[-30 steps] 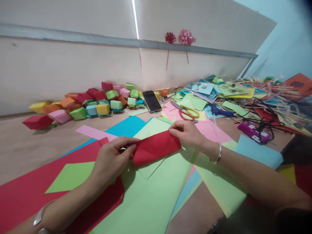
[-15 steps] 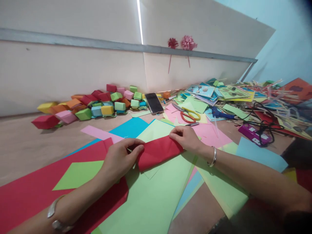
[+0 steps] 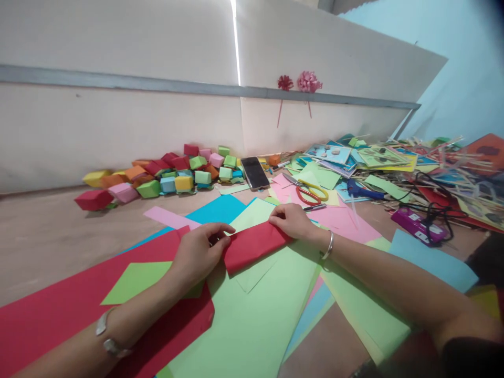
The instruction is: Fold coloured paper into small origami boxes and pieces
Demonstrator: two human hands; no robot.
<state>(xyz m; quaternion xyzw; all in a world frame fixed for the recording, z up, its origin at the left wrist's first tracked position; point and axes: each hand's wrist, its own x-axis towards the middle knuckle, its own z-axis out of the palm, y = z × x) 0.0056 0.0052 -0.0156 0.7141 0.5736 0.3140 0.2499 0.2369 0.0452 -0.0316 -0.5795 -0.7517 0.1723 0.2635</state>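
A folded strip of red paper lies between my hands, above light green sheets. My left hand pinches its left end between thumb and fingers. At the upper right corner, my right hand grips the same red paper, fingers bent over the edge. Beneath my left forearm spreads a large red sheet with a bright green piece on top. A blue sheet and a pink strip stick out behind my left hand.
Small coloured paper boxes sit in a cluster along the white board. Near them are a phone, scissors and a pen. Rightward are a blue glue gun, a purple power strip with black cable, and heaped paper crafts.
My right hand has shifted slightly left along the red paper, which looks a little narrower. My left hand keeps its hold. The whole view has tilted slightly.
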